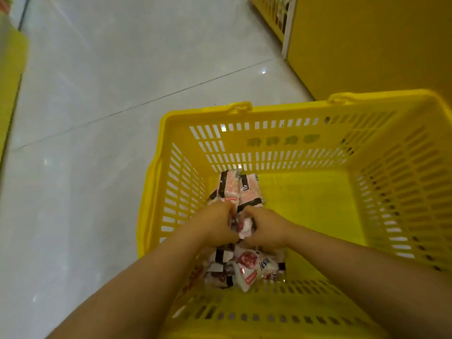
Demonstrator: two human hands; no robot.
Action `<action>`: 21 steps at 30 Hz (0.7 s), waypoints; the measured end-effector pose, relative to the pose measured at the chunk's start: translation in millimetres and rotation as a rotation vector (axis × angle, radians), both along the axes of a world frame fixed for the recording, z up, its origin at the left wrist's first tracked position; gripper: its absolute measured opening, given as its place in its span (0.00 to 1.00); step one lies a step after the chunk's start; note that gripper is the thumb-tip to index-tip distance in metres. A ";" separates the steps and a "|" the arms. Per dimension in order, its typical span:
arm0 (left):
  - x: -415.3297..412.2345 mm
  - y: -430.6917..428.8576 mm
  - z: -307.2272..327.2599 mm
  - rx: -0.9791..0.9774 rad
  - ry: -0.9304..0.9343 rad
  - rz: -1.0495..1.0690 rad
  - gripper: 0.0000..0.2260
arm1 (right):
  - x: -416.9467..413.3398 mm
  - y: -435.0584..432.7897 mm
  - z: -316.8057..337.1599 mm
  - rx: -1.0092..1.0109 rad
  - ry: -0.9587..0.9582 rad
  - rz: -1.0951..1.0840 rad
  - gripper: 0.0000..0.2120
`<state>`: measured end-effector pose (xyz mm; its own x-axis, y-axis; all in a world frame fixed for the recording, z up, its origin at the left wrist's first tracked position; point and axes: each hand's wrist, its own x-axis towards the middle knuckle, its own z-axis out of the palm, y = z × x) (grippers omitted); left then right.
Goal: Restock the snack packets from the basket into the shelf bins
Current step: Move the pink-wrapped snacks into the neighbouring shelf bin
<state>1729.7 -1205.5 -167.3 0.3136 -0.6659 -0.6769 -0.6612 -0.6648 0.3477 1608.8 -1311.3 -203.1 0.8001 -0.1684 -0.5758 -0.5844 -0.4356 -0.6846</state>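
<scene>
Both the left hand (pixel 215 223) and the right hand (pixel 265 231) were curled around snack packets (pixel 247 267) heaped along the left side of a yellow basket (pixel 281 111) standing on a tiled floor (pixel 97 118) beside a yellow shelf (pixel 367 45). Light, soft and likely slippery, the packets seemed best gathered in bunches, gripped across their middles.

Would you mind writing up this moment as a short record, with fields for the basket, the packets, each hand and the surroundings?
basket: yellow plastic basket, slotted walls, standing on the floor
snack packets: white, pink and black snack packets piled along the basket's left side
left hand: left hand down in the pile, fingers curled round packets
right hand: right hand beside it, also curled round packets
floor: pale glossy tiled floor
shelf: yellow shelf unit just beyond the basket, to the right
</scene>
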 end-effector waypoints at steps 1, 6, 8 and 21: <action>-1.4 -1.6 0.2 -0.044 0.036 0.037 0.16 | -3.6 -6.2 1.6 0.013 -0.006 -0.059 0.22; -14.8 -16.3 -1.9 -0.263 0.213 0.182 0.12 | -32.6 -59.9 13.9 0.015 0.012 -0.359 0.21; -21.5 -25.2 -3.3 -0.349 0.297 0.234 0.13 | -48.3 -78.1 13.8 0.016 0.045 -0.416 0.21; -44.8 -79.3 -38.4 -0.554 0.441 0.461 0.11 | -92.9 -114.3 -22.1 0.009 0.132 -0.634 0.13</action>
<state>1685.0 -1284.8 -205.6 0.4190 -0.8081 -0.4139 -0.0933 -0.4918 0.8657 1515.9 -1425.6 -225.2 0.4693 -0.5793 -0.6665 -0.8061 0.0271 -0.5911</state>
